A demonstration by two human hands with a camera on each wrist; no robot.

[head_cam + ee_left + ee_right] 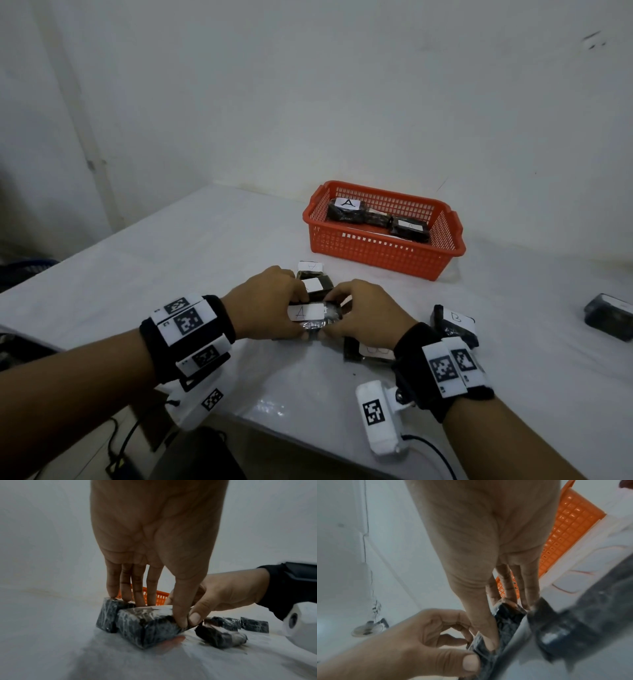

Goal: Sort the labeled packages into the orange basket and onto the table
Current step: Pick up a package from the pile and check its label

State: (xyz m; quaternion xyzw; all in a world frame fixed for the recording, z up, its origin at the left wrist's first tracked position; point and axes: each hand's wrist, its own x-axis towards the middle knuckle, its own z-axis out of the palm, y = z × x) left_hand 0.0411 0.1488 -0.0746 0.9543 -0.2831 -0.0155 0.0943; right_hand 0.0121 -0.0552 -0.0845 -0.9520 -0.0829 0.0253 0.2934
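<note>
While both hands meet over the near middle of the white table, they grip one dark wrapped package whose white label reads "A". The left hand holds its left end, thumb on the near face and fingers reaching over the far side; the left wrist view shows the four fingers straight down behind the package and the thumb pressed on its front edge. The right hand pinches the right end, its thumb beside the left thumb. In the left wrist view the package's lower edge appears to touch the table.

Just behind the held package lie two more dark packages: one with a white label and, beyond it, another with a faint "A". Near the right wrist, a package labelled "B" lies on the table, and a further package lies partly hidden under that hand; its label cannot be read. Well apart at the right table edge lies another dark package.

The orange basket stands on the far side of the table, apart from the hands. Inside it lie three dark packages; the left one shows an "A" label, the right one a label too small to read.

Both wrists wear black bands with white coded tags.
</note>
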